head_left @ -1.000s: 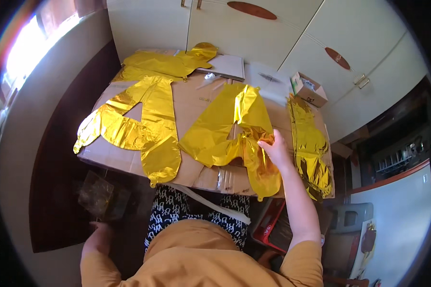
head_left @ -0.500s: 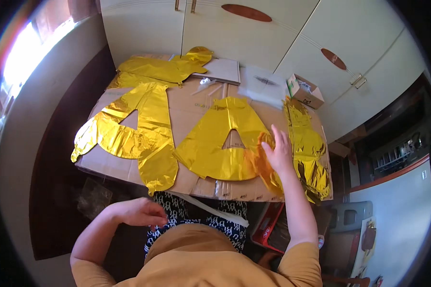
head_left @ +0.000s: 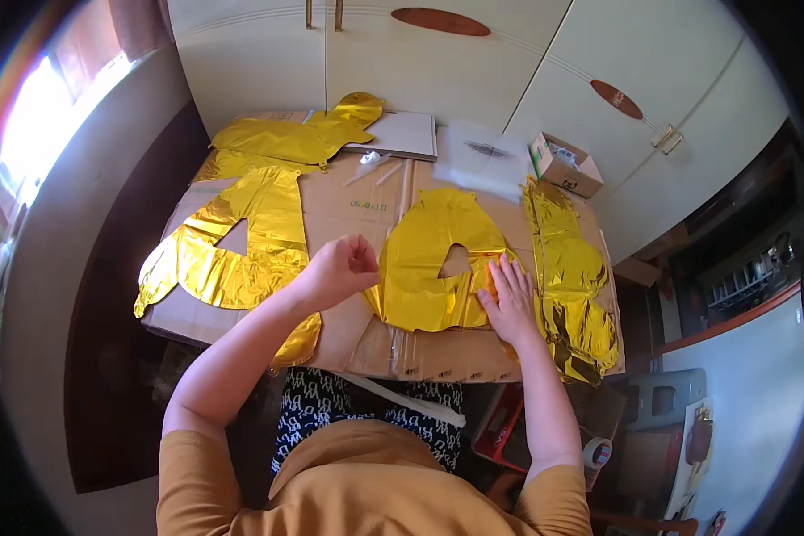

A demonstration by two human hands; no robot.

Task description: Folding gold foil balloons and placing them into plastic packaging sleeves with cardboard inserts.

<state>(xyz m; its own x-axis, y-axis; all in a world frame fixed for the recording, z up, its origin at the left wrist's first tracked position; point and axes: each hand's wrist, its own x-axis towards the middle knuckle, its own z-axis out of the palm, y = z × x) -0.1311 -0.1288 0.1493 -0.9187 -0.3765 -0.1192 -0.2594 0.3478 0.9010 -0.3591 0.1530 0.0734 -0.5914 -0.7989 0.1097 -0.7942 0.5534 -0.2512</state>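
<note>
A flat gold foil balloon (head_left: 420, 259), letter-shaped with a small opening, lies on the cardboard before me. My right hand (head_left: 512, 299) rests palm down on its right side, fingers spread and straight. Beside the balloon's left edge is my left hand (head_left: 341, 271), its fingers curled into a pinch; whether foil or anything else is between them is hidden. A second gold foil balloon (head_left: 272, 219) lies to the left, partly covered by my left forearm. Another, crinkled foil balloon (head_left: 567, 277) is at the right edge of the cardboard.
The cardboard (head_left: 357, 348) covers the work surface. At the back lie another gold balloon (head_left: 281, 138), a white flat box (head_left: 402, 134), a clear plastic bag (head_left: 482, 161) and small white tubes (head_left: 366, 163). An open small box (head_left: 567, 165) stands back right, against white cabinets (head_left: 438, 71).
My left hand has risen from my lap to the middle balloon's left edge. My right hand has settled flat on the foil, and the balloon's right side, lifted before, now lies flatter.
</note>
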